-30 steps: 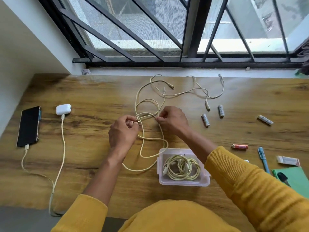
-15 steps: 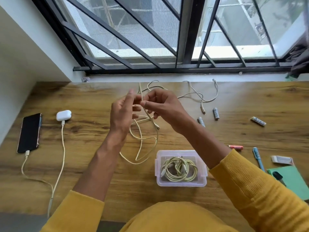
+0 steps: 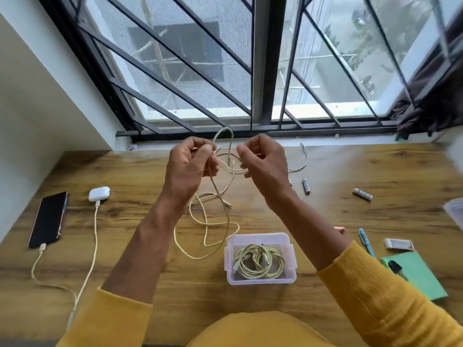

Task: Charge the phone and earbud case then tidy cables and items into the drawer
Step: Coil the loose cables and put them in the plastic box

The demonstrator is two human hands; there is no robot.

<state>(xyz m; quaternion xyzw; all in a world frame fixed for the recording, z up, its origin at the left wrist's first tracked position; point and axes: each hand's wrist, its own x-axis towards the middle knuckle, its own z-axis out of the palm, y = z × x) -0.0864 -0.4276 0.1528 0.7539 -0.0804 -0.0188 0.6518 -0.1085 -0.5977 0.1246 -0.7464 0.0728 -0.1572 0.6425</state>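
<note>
Above the wooden tabletop (image 3: pixel 350 221), the left hand (image 3: pixel 190 169) and right hand (image 3: pixel 263 164) each pinch a pale yellow cable (image 3: pixel 218 196), holding a loop raised while its loose length trails down just left of the clear plastic box (image 3: pixel 290 261) with coiled yellow cables (image 3: pixel 259 262) inside. Far left of that box lie the black phone (image 3: pixel 48 219) and the white earbud case (image 3: pixel 99 194), each with a cable plugged in.

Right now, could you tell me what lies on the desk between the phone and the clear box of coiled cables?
In the head view, the earbud case's charging cable and the loose cable's loops lie between phone and clear box.
</note>
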